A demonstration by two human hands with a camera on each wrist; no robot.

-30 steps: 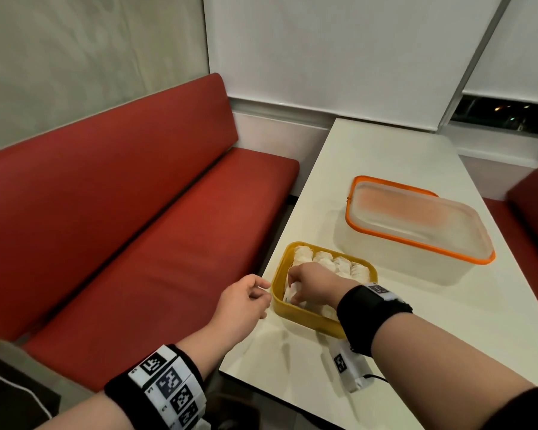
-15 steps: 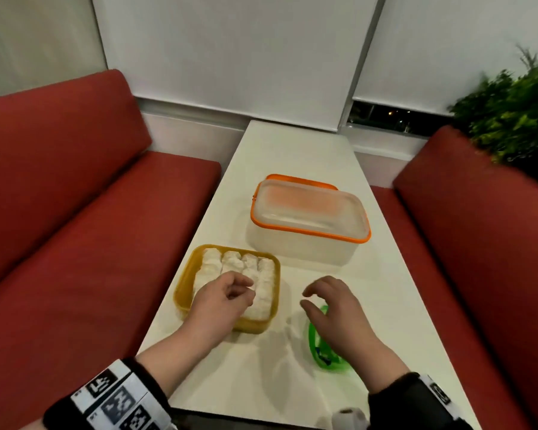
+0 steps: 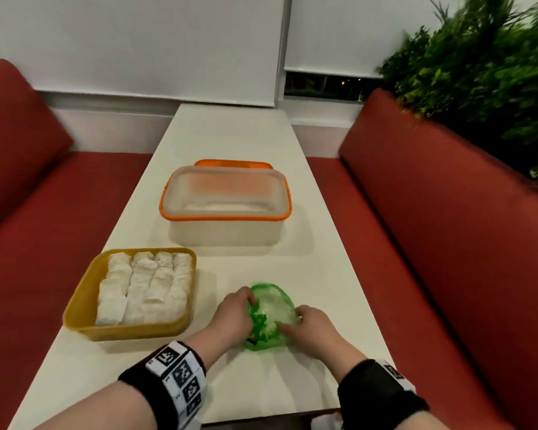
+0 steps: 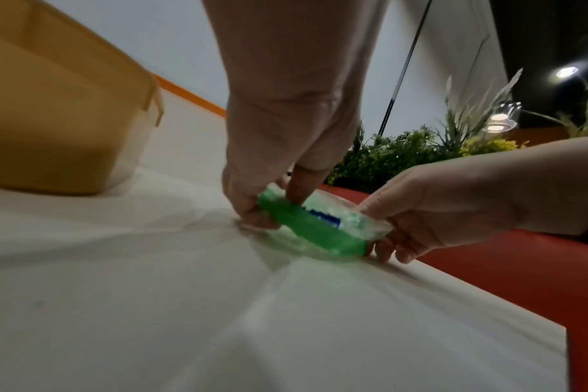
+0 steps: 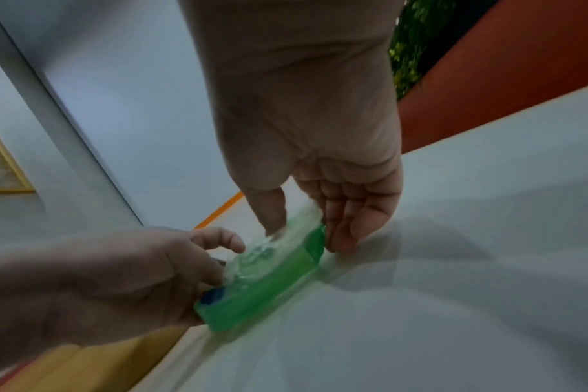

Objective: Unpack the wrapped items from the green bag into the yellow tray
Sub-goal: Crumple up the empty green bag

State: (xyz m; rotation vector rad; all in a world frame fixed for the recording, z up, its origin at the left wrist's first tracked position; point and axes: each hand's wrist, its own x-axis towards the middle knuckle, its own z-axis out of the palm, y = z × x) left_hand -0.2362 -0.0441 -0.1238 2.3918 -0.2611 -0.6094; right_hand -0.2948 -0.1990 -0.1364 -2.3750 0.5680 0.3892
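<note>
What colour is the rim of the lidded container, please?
Orange rim, clearest in the head view.

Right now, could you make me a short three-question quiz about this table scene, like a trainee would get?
1. True or false: the lidded clear plastic container with the orange rim sits nearer the person than the yellow plastic tray.
2. What do the left hand and right hand both grip?
3. The white wrapped rolls lie: A on the bench, B in the tray, C on the lid.

Key: 1 false. 2 the green plastic bag. 3 B.
</note>
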